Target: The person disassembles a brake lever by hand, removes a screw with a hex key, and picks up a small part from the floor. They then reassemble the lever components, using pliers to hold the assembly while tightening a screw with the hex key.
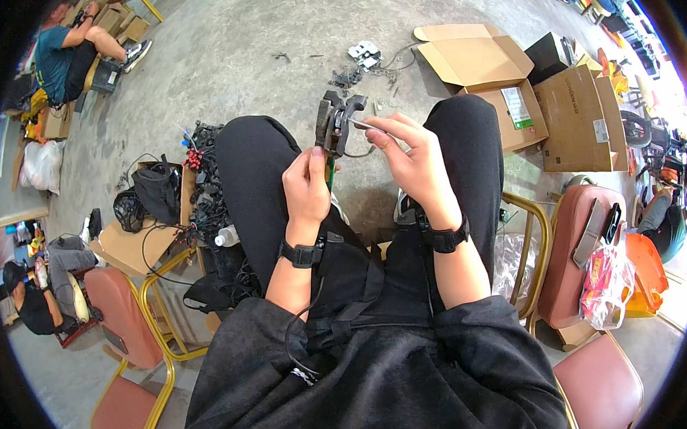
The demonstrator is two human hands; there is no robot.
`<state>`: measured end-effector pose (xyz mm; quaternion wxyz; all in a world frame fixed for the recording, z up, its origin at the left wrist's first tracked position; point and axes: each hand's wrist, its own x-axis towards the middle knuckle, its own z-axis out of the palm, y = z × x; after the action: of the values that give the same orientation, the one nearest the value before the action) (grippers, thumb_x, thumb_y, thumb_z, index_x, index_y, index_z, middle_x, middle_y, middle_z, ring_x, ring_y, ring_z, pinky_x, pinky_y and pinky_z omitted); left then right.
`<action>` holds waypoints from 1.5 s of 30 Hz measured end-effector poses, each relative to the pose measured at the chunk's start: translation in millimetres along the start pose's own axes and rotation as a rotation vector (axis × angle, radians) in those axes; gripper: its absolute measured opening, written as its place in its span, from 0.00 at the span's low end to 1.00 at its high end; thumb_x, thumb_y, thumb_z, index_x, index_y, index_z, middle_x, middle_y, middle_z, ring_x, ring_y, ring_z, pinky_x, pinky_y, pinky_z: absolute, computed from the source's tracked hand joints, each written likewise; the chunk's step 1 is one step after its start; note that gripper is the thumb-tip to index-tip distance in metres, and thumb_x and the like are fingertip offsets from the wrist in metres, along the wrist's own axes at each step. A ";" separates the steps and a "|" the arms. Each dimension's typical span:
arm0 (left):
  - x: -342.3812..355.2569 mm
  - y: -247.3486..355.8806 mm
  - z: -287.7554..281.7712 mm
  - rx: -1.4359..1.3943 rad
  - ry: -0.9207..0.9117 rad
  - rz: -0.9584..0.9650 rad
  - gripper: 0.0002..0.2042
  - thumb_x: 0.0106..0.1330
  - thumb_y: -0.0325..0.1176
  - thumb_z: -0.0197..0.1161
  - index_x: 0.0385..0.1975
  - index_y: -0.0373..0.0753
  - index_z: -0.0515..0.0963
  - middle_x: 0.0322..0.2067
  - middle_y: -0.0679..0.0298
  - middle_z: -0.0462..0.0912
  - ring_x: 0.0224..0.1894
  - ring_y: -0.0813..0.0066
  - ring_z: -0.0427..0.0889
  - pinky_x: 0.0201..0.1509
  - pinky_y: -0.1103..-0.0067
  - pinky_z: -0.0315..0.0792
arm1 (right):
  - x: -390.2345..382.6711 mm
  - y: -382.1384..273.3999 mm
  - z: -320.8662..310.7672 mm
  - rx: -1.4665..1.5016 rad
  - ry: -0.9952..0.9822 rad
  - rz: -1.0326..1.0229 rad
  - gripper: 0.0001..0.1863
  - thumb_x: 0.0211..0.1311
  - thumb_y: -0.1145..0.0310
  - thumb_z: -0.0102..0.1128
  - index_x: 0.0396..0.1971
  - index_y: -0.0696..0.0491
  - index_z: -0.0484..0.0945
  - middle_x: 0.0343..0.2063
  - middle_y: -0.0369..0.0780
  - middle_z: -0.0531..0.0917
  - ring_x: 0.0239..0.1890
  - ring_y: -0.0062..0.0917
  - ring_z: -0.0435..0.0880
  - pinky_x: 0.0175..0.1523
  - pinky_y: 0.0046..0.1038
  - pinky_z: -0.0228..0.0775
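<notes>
My left hand (308, 184) is closed around the lower end of a dark mechanical part (336, 123) with a toothed or ribbed edge and a hooked arm, held up between my knees. A bit of green shows beside my left fingers. From the right, my right hand (411, 154) pinches a thin, light metal rod (366, 125) between thumb and fingers. The rod's far end meets the right side of the dark part; whether it enters a hole is too small to tell. Both wrists wear black bands.
Small dark parts (347, 78) and a whitish metal piece (365, 54) lie on the concrete floor ahead. An open cardboard box (481, 59) stands front right. Black cables (208, 186) heap beside my left leg. Padded chairs (126, 316) flank me. Another person (60, 54) sits far left.
</notes>
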<state>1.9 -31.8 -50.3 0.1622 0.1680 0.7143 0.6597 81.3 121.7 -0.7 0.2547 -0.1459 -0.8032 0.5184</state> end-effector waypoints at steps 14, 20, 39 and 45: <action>1.2 -1.4 3.1 0.253 0.061 0.266 0.13 0.67 0.36 0.51 0.35 0.30 0.75 0.23 0.58 0.75 0.26 0.65 0.75 0.33 0.76 0.68 | 2.5 3.4 -14.0 1.143 -0.344 0.735 0.18 0.69 0.60 0.44 0.39 0.60 0.77 0.13 0.34 0.73 0.18 0.27 0.81 0.27 0.26 0.76; -0.1 -3.2 3.7 0.042 0.042 0.077 0.15 0.70 0.38 0.48 0.33 0.31 0.75 0.23 0.63 0.77 0.26 0.78 0.74 0.31 0.81 0.66 | 2.3 -3.9 -4.1 0.674 -0.160 0.471 0.17 0.69 0.64 0.44 0.38 0.61 0.77 0.13 0.32 0.71 0.17 0.18 0.73 0.27 0.20 0.68; -0.2 -3.8 -1.8 -0.026 -0.132 -0.046 0.23 0.74 0.43 0.37 0.36 0.30 0.76 0.30 0.61 0.80 0.30 0.77 0.79 0.36 0.80 0.73 | -1.1 -1.4 3.2 -0.013 -0.046 -0.047 0.07 0.59 0.72 0.56 0.35 0.57 0.78 0.24 0.45 0.76 0.26 0.38 0.76 0.31 0.31 0.67; -0.3 -5.0 -0.9 -0.110 -0.131 -0.068 0.24 0.74 0.45 0.36 0.37 0.30 0.76 0.30 0.60 0.81 0.29 0.76 0.80 0.35 0.80 0.73 | -0.4 -3.2 1.6 -0.085 -0.035 -0.084 0.07 0.58 0.72 0.57 0.35 0.57 0.78 0.23 0.44 0.74 0.27 0.39 0.75 0.32 0.32 0.66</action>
<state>1.6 -33.1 -55.2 0.2396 0.1773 0.6704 0.6795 80.8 119.0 1.5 0.2557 -0.1134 -0.8343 0.4751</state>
